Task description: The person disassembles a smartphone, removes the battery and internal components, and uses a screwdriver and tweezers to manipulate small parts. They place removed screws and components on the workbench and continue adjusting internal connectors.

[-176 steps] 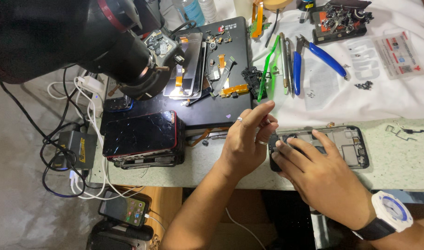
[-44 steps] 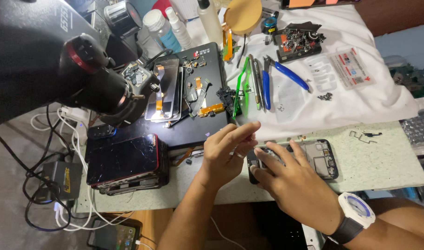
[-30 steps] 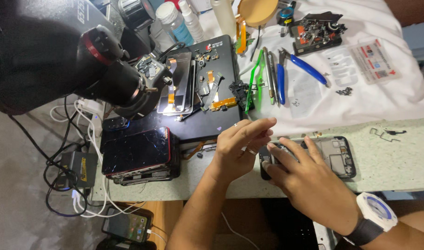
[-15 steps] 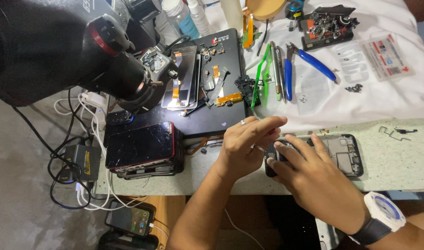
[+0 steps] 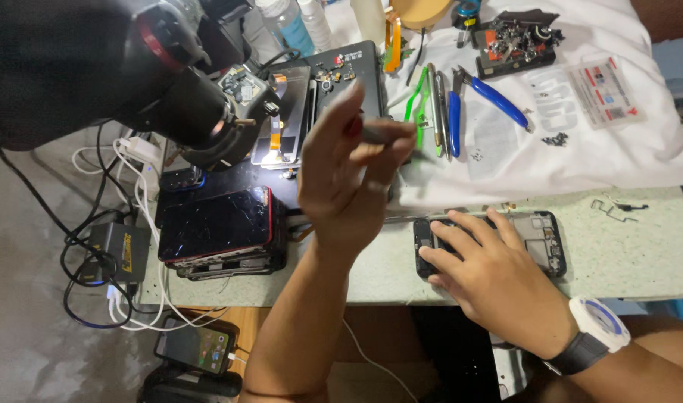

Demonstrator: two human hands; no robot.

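Left hand (image 5: 349,179) raised, pinching slim tool (image 5: 386,136); right hand (image 5: 498,280) flat, steadying opened phone (image 5: 539,235) near bench front edge; best kept pinned.

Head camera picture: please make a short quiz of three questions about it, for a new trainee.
1. True or false: the right hand rests on the opened phone frame lying on the table.
2. What does the left hand hold? A) blue-handled pliers B) a thin grey tool C) a white bottle
3. Fill in: the phone with the cracked dark screen lies on top of a ____ of other phones.

Key:
1. True.
2. B; the thin grey tool is pinched in the raised fingers, while the blue-handled pliers lie on the white cloth.
3. Stack.
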